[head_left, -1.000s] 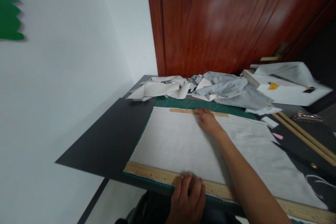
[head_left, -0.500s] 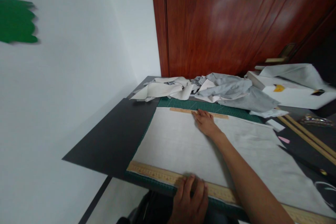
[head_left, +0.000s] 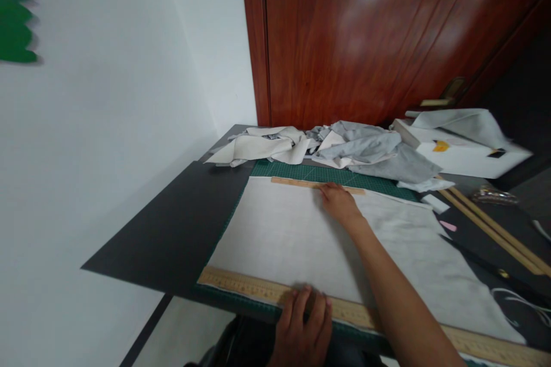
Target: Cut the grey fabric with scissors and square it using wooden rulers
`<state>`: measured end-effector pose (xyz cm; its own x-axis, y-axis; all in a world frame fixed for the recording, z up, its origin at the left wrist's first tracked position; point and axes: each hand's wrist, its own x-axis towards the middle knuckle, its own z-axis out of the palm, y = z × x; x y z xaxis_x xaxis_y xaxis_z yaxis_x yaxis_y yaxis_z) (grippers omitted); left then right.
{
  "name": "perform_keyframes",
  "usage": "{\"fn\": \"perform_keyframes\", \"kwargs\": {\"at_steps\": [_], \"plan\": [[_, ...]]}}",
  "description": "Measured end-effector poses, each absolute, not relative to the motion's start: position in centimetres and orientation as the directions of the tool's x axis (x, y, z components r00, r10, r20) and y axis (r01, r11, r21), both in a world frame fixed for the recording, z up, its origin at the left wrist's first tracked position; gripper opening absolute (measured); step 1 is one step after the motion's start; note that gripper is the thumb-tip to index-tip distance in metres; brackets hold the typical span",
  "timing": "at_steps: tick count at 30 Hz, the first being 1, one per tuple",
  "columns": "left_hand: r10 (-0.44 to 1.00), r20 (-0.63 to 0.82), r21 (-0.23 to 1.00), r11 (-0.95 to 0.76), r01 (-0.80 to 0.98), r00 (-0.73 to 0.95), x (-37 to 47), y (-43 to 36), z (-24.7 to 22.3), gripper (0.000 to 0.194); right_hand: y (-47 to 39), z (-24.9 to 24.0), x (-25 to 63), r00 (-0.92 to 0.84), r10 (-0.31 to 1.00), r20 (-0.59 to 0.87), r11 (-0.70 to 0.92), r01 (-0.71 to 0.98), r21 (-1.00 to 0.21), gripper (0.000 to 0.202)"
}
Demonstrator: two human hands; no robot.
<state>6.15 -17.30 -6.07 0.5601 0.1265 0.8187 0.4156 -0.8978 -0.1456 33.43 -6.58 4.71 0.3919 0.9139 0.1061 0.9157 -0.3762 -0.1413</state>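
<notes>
A white cloth (head_left: 275, 223) lies flat across a green cutting mat (head_left: 301, 171). Along its near edge runs a long wooden ruler (head_left: 241, 282). My left hand (head_left: 303, 321) rests on that ruler with its fingers laid over it, slightly apart. At the far edge of the cloth is a short wooden ruler (head_left: 293, 182). My right hand (head_left: 341, 202) reaches over the cloth to it, with fingers bent and drawn together on the ruler's middle. The right thumb is mostly hidden. My right forearm covers part of the cloth and the long ruler.
Crumpled cloth scraps (head_left: 365, 143) are heaped along the back, beside a white box (head_left: 465, 152). On the right lie wooden strips (head_left: 495, 223), scissors (head_left: 486, 264), a pink piece (head_left: 448, 226) and a white cord (head_left: 516, 298). A wall stands to the left, a wooden door (head_left: 365, 40) behind.
My right hand's fingers, stretched out on the short ruler before, are now bent and closer together. My left hand stays on the long ruler. The whole view has shifted slightly.
</notes>
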Motion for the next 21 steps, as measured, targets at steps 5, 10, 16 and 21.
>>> {"fn": "perform_keyframes", "kwargs": {"at_steps": [5, 10, 16, 21], "plan": [[0.124, 0.820, -0.136, -0.907, 0.399, 0.560, 6.2, -17.2, -5.9, 0.030, -6.5, 4.8, 33.8, 0.399, 0.912, 0.092, -0.382, 0.911, -0.158, 0.041], [0.137, 0.808, -0.150, -0.893, 0.425, 0.574, 6.1, -17.3, -6.2, 0.019, -6.7, 4.9, 34.4, 0.413, 0.907, 0.079, -0.397, 0.902, -0.168, 0.042], [0.130, 0.807, -0.149, -0.899, 0.412, 0.575, 6.0, -17.4, -6.0, 0.024, -7.0, 5.0, 34.4, 0.407, 0.912, 0.054, -0.394, 0.905, -0.159, 0.041], [0.119, 0.800, -0.162, -0.901, 0.402, 0.588, 6.0, -17.3, -5.7, 0.025, -7.1, 5.0, 34.3, 0.400, 0.916, 0.038, -0.392, 0.910, -0.134, 0.039]]}}
